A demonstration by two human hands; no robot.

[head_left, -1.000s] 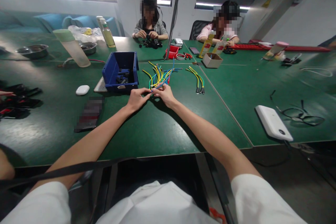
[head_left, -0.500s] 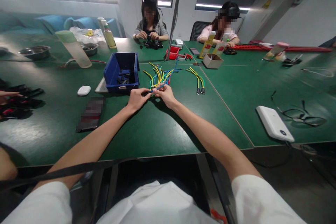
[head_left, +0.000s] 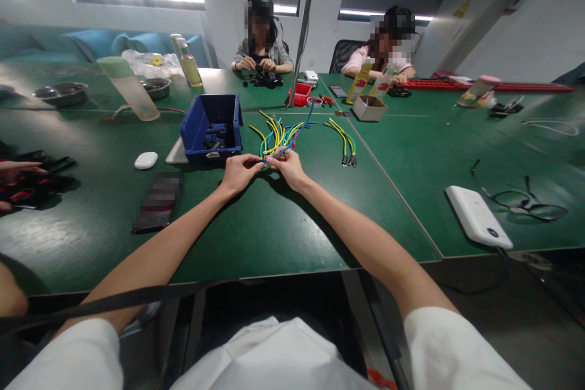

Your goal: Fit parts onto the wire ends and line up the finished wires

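My left hand (head_left: 238, 171) and my right hand (head_left: 286, 166) meet at the middle of the green table (head_left: 274, 219), fingertips pinched together on the near end of a blue wire (head_left: 299, 134). The wire rises from my fingers and arcs away towards the far side. Just behind my hands lies a loose pile of yellow, green and blue wires (head_left: 276, 133). A blue bin (head_left: 211, 128) holding dark small parts stands to the left of the pile.
A second bunch of yellow-green wires (head_left: 343, 140) lies to the right. A white mouse-like object (head_left: 145, 160), a dark phone (head_left: 158, 202), a white power bank (head_left: 478, 216) and glasses (head_left: 530, 202) rest on the table. Two people work at the far side; another person's hand (head_left: 18, 167) shows at the left.
The far end of the blue wire has lifted higher off the pile. My hands stay pinched in the same spot.
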